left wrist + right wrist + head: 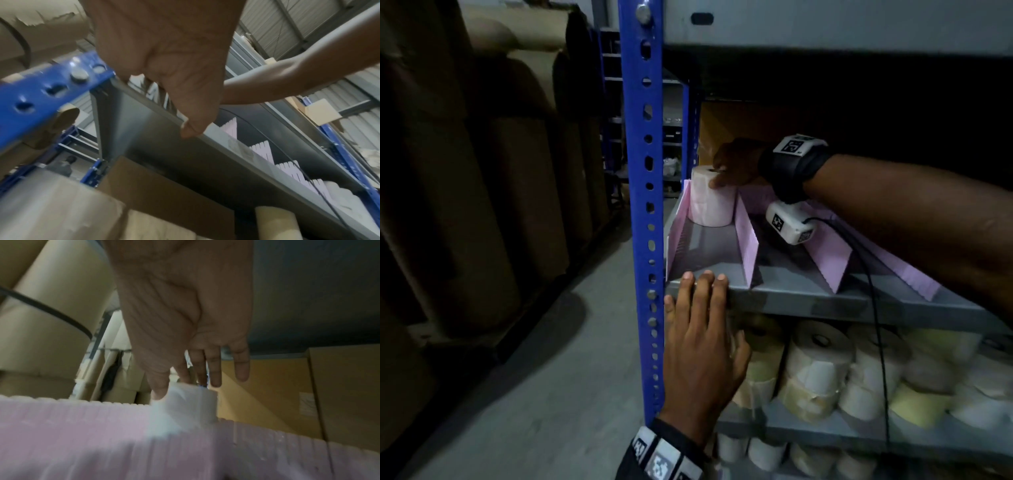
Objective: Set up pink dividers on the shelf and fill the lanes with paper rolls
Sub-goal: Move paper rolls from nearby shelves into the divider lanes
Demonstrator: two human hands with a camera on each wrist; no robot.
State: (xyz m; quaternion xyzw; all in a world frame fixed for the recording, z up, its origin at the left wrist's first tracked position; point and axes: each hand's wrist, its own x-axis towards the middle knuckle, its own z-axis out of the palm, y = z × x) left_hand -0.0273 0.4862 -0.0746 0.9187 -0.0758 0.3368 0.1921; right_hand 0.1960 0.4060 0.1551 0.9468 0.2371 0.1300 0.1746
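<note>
A: Right hand (736, 164)?
B: Reached deep into the grey shelf (808, 294), near its back left corner. Thumb presses the side of a white paper roll (711, 198) and the fingers lie over its top. So it grips the roll. In the right wrist view the thumb and two fingers touch the roll (191, 402); the other fingers stick out straight, off it.

A: Roll position?
B: Upright, in the leftmost lane, toward the back edge. It stands between the pink divider (677, 236) along the shelf's left edge and the next divider (746, 240). Looks like it touches the shelf floor; can't be sure.

A: More dividers?
B: Two more to the right, a third (828, 253) and a fourth (907, 270), all running front to back. The lanes in view between them hold no rolls.

A: Left hand (702, 346)?
B: Flat, fingers straight, holding nothing. Fingertips (704, 279) rest on the shelf's front edge, at the front left corner beside the blue post (643, 205). The left wrist view shows a fingertip on that edge (191, 129).

A: Anything else?
B: Lower shelf (825, 431) is packed with white and yellowish rolls (818, 363). Big brown paper rolls (482, 171) stand across the aisle to the left. A black cable (873, 308) hangs from the right wrist camera.
</note>
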